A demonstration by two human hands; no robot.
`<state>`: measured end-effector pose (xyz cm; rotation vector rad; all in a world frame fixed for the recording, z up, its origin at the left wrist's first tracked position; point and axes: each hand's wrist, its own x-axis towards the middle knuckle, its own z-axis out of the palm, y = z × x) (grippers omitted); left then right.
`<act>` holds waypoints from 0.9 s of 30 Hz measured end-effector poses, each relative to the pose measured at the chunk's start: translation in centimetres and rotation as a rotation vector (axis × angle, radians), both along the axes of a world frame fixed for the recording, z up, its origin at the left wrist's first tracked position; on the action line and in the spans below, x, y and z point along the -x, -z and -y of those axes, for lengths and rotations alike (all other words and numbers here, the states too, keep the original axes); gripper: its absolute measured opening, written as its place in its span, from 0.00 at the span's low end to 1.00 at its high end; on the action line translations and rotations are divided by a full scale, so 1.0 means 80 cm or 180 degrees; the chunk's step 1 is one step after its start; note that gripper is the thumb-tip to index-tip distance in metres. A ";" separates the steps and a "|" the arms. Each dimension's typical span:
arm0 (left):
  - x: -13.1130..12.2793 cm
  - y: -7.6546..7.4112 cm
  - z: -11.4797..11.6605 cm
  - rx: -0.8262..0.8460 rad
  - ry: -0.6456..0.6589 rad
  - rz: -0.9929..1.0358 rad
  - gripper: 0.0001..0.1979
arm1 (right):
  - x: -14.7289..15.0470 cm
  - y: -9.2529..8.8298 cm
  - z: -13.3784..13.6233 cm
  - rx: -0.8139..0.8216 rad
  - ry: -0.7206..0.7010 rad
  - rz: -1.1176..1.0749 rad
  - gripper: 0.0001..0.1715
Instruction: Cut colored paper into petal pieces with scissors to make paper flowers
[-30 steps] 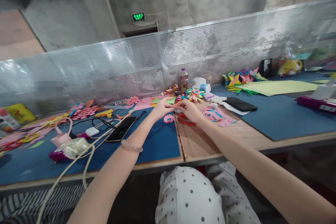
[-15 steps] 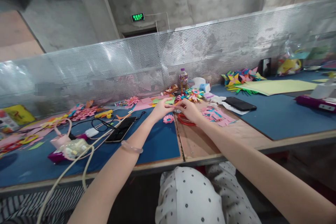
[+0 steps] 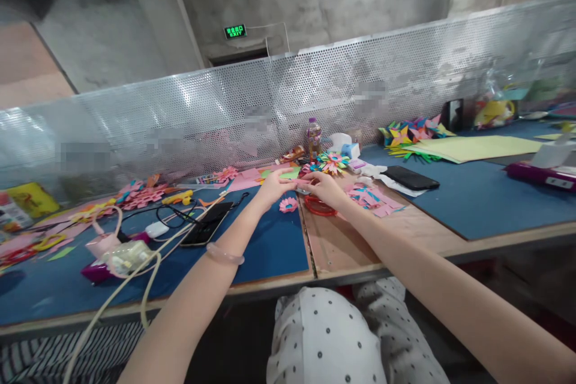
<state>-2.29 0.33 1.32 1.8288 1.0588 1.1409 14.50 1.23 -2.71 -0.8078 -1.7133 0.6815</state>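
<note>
My left hand [image 3: 273, 189] and my right hand [image 3: 326, 189] meet over the middle of the table, fingertips pinched together. What they hold between them is too small and hidden to name. A pink paper flower [image 3: 288, 205] lies on the blue mat just below my left fingers. Under my right hand is something with red loops [image 3: 320, 206], probably scissors handles, partly covered. A pile of pink and blue paper strips [image 3: 375, 198] lies right of my right hand. Just beyond the hands lies a multicoloured paper flower [image 3: 333, 162].
A drink bottle [image 3: 314, 139] stands near the perforated metal screen [image 3: 225, 108]. On the left are a phone [image 3: 207, 225], cables, and a glue gun-like purple item [image 3: 95, 271]. To the right lie a black phone [image 3: 411, 177] and yellow-green paper sheets [image 3: 477, 147].
Both hands stay together in the same place, with only slight finger movement; the right fingers lie a little flatter. Nothing else has visibly moved.
</note>
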 end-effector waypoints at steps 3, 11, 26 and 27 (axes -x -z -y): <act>-0.001 0.000 -0.001 0.0014 0.0052 0.0101 0.30 | -0.001 0.001 -0.003 0.0086 0.0066 -0.0049 0.20; -0.007 -0.004 0.004 0.0030 0.0084 0.0188 0.30 | -0.001 -0.007 0.004 0.0146 0.0190 -0.0350 0.19; -0.008 0.008 -0.001 -0.0132 0.0062 0.0225 0.25 | 0.000 -0.002 0.002 0.0755 -0.0087 -0.0983 0.18; -0.008 0.009 -0.002 -0.0148 0.0043 0.0200 0.24 | 0.000 -0.002 0.002 0.0733 -0.0067 -0.0964 0.17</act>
